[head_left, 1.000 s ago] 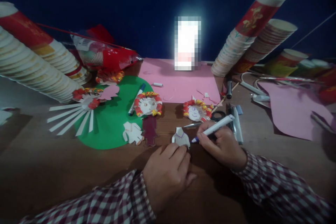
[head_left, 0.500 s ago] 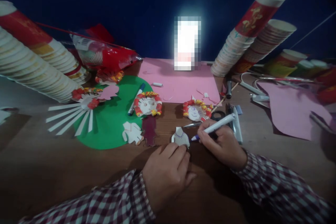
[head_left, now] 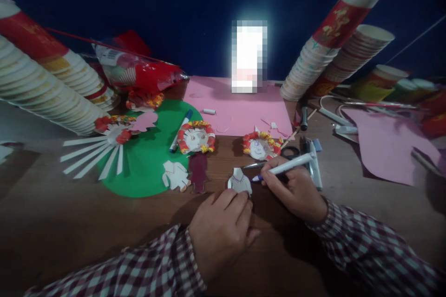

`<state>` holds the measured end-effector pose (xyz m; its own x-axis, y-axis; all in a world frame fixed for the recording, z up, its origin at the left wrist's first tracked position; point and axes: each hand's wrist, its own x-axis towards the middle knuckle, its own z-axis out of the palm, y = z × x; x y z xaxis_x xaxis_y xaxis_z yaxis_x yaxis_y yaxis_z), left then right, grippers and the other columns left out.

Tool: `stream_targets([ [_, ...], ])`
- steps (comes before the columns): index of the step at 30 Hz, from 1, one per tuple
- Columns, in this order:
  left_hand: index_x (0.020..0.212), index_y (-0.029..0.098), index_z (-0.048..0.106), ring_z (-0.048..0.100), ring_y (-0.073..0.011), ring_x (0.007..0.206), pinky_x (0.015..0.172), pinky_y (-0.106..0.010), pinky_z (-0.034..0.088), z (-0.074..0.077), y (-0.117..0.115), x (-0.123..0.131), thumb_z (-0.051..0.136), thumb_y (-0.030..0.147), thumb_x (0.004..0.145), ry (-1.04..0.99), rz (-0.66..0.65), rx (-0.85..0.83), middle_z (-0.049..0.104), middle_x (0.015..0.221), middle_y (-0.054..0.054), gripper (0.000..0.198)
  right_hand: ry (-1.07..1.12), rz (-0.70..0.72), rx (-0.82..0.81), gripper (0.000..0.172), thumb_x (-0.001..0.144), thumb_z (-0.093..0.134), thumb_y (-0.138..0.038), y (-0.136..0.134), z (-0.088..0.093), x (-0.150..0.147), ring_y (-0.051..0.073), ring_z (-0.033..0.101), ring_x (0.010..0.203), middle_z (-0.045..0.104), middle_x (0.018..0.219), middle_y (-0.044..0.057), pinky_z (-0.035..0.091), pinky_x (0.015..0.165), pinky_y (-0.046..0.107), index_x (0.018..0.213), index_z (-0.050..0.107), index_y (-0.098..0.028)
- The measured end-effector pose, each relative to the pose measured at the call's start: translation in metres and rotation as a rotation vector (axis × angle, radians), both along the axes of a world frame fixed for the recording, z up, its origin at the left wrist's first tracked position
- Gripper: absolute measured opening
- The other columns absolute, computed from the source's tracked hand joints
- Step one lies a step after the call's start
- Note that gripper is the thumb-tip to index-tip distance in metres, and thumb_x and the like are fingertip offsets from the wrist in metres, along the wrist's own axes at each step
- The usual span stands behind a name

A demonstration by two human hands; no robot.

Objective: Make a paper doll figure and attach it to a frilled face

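Head view: right hand (head_left: 296,190) has one purple-tipped marker (head_left: 291,164) in its grip, beside one white cutout (head_left: 239,180) on the table (head_left: 139,222); left hand (head_left: 223,225) covers the cutout's lower end, grip unclear; two drawn-on faces (head_left: 196,141) lie beyond

A flat, dark navy-blue wall (head_left: 195,4) fills the whole far side, deepening almost to black toward the upper corners. Against it, at far centre, glows an upright white rectangle (head_left: 249,53), blurred into pixel blocks, with a bluish halo around it. On the far right a thin, pale diagonal line (head_left: 416,40) crosses the wall. A brown wood-grain tabletop (head_left: 69,218) stretches from there to the near edge, greyer at left and right, darkest near. The light overall is dim.
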<state>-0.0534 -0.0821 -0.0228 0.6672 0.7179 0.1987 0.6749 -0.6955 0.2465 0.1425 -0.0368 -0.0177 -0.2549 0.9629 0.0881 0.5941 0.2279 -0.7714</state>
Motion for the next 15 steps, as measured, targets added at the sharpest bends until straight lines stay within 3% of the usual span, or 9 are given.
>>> stream_targets([
  [15, 0.105, 0.013, 0.057, 0.054, -0.0251, 0.095, 0.071, -0.038, 0.047, 0.0013, 0.0017, -0.0004, 0.055, 0.038, 0.084, 0.016, -0.006, -0.030, 0.061, 0.107, -0.008, 0.033, 0.015, 0.002, -0.031, 0.016, 0.087, 0.050, -0.029, -0.0010, -0.0015, 0.0024, 0.014, 0.055, 0.057, 0.059, 0.061, 0.000, 0.042, 0.057, 0.026, 0.077, 0.056, -0.019],
])
